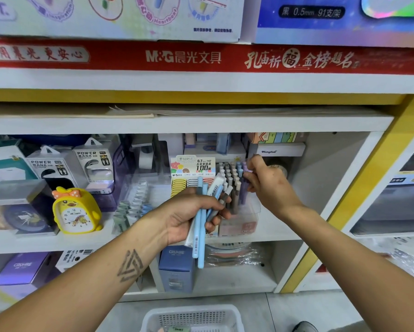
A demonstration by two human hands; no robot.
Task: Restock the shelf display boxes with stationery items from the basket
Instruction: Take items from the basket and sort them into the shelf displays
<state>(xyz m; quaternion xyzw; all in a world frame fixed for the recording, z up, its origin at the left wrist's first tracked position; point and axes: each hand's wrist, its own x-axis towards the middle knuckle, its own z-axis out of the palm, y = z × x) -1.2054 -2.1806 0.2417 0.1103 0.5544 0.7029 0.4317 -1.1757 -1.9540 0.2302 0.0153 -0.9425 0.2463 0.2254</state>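
My left hand (191,215) grips a bundle of slim pastel tubes (202,226), mostly light blue, in front of the middle shelf. Behind it stands a clear display box (239,212) filled with upright tubes in grey, blue and purple, under a card reading 0.7 mm HB 100. My right hand (266,180) reaches to the box's back right corner and pinches a purple tube (245,167) at its top. A white mesh basket (194,318) sits on the floor below, at the bottom edge of the view.
Left of the display box lie a clear tray of pastel clips (134,207), a yellow duck alarm clock (75,212) and power bank boxes (93,164). A white Henghui box (278,149) sits behind my right hand. Blue Cruhre boxes (176,267) fill the lower shelf.
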